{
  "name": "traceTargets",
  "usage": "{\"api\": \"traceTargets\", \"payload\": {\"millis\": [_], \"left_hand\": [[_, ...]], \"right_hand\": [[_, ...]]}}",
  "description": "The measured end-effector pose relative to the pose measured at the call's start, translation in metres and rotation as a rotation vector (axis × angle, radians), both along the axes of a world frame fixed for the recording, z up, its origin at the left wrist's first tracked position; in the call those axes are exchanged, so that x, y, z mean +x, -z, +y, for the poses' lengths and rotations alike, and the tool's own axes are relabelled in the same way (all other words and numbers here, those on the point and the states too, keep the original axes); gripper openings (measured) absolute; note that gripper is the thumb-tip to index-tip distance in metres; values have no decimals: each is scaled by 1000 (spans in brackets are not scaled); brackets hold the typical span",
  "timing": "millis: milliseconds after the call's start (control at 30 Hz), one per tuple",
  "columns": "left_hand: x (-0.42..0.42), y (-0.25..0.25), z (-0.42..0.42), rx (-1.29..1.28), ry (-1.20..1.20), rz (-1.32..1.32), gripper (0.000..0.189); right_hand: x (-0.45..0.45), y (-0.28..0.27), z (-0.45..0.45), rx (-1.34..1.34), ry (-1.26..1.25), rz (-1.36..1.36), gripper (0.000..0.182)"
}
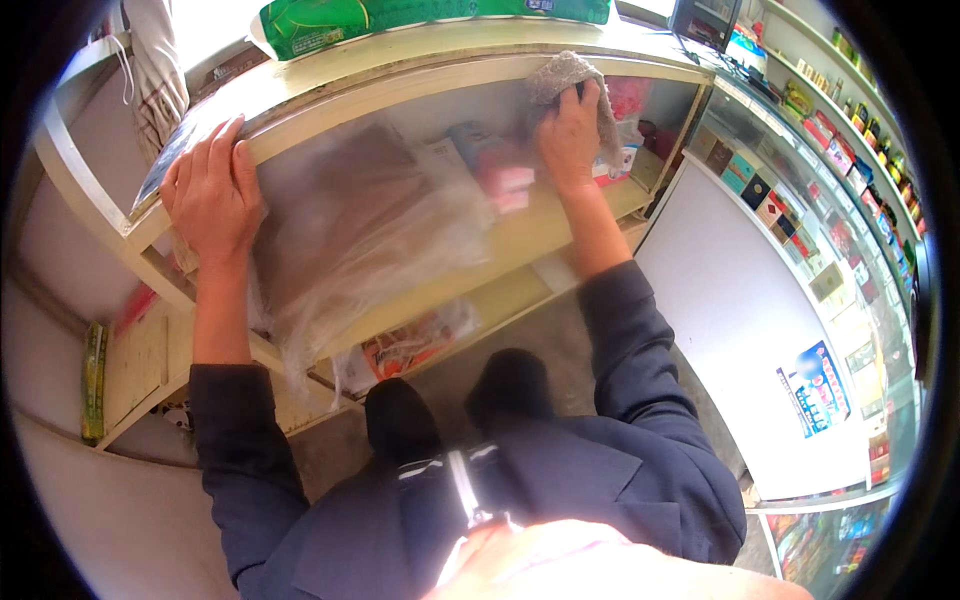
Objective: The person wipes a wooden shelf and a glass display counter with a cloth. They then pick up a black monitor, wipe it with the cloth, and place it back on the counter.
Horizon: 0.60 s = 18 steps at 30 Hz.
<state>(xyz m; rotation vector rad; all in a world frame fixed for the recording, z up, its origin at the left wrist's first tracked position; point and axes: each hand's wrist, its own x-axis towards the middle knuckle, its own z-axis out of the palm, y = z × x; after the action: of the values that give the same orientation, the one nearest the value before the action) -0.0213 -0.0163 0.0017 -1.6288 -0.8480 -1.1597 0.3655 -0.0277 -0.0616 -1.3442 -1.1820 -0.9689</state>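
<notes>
My left hand point(214, 191) grips the left front corner of a cream-painted wooden cabinet point(390, 84), its fingers laid over the top edge. Bunched in my right hand point(574, 139) is a grey cloth point(564, 73), held at the upper right of the cabinet's front, against or just below the top rail. Behind and below the hands, a shelf holds a large clear plastic bag point(375, 240) with something brown inside. Pink and white packets point(508, 180) lie right of the bag, blurred. I cannot tell whether a glass pane covers the front.
A green plastic-wrapped pack point(420, 22) lies on the cabinet top. An orange packet point(412, 349) sits on the lower shelf. To the right, a glass display counter point(795, 217) holds several small boxes. Stocked wall shelves point(862, 90) stand beyond. Beige fabric point(159, 75) hangs at the upper left.
</notes>
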Motion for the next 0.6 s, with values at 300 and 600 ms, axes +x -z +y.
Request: {"api": "traceTargets", "payload": {"millis": [300, 600], "left_hand": [[-4, 3, 5, -2, -9, -11, 26], [-1, 2, -2, -51, -8, -10, 28]], "right_hand": [[-136, -2, -19, -137, -266, -129, 24], [-60, 4, -15, -87, -82, -31, 32]]}}
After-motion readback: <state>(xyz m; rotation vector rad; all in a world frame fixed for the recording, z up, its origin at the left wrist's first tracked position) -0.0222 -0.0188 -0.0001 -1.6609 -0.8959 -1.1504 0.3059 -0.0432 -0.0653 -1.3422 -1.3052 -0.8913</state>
